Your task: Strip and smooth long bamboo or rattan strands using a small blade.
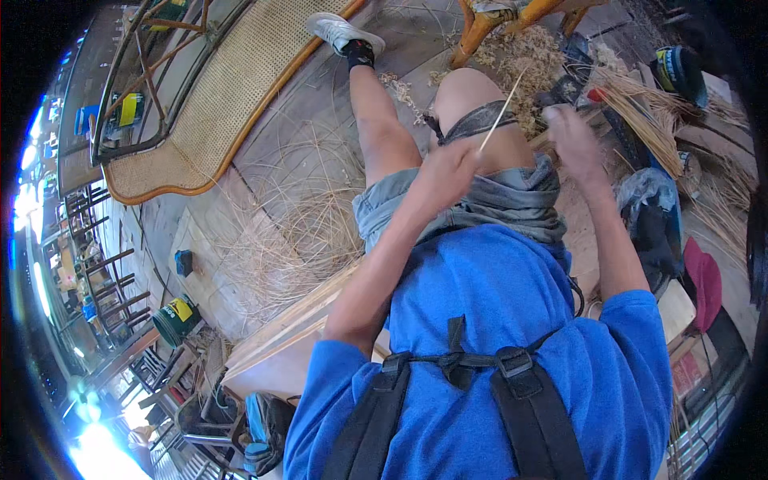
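My left hand (pixel 450 178) is closed around a thin pale cane strip (pixel 504 110), which rises at a slant over my bent right thigh. A dark band of cloth or rubber (pixel 478 121) is tied around that leg just above the knee. My right hand (pixel 570 138) is raised to the right of the thigh, apart from the visible part of the strip. Motion smears its fingers, so whether they hold anything is unclear. Beyond it sits a dark object (pixel 560 90) I cannot make out, beside a heap of curly shavings (pixel 524 68).
Loose cane strands (pixel 296 212) tangle on the floor at left. Farther off lies a woven cane panel (pixel 212 104) with a wooden frame. A bundle of cane strips (pixel 640 120) and a clear plastic bag (pixel 650 192) are at right. Wooden boards (pixel 280 336) stand at my left.
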`<act>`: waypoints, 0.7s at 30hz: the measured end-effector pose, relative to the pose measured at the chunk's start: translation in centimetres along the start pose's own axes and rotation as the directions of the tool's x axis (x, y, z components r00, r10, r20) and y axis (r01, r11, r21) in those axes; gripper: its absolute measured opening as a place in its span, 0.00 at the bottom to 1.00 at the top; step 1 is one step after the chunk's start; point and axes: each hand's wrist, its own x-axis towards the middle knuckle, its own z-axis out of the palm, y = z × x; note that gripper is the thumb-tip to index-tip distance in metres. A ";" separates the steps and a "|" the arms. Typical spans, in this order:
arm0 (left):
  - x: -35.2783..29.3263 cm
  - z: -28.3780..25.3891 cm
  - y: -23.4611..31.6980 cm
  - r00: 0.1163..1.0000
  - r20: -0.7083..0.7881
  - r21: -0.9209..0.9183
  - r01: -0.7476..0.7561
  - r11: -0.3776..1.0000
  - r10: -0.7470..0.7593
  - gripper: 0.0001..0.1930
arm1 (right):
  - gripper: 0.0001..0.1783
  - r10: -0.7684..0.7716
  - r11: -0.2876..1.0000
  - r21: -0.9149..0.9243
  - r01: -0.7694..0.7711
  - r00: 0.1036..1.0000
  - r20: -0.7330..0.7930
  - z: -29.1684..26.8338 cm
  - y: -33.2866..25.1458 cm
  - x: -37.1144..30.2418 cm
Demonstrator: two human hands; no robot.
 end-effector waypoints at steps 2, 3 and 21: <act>3.0 0.2 -0.3 0.993 -0.062 0.063 -0.094 0.994 0.098 0.15 | 0.20 -0.029 0.983 -0.182 0.034 0.999 0.029 1.3 -2.1 -0.1; 3.7 0.2 0.1 0.999 0.010 0.080 -0.031 0.996 0.030 0.15 | 0.21 -0.002 0.955 -0.294 0.031 0.995 0.101 1.6 -2.7 -0.2; 0.6 1.0 2.0 0.969 -0.241 -0.019 0.054 0.998 -0.057 0.11 | 0.21 0.078 0.968 -0.243 -0.058 0.994 0.074 1.1 -1.5 0.6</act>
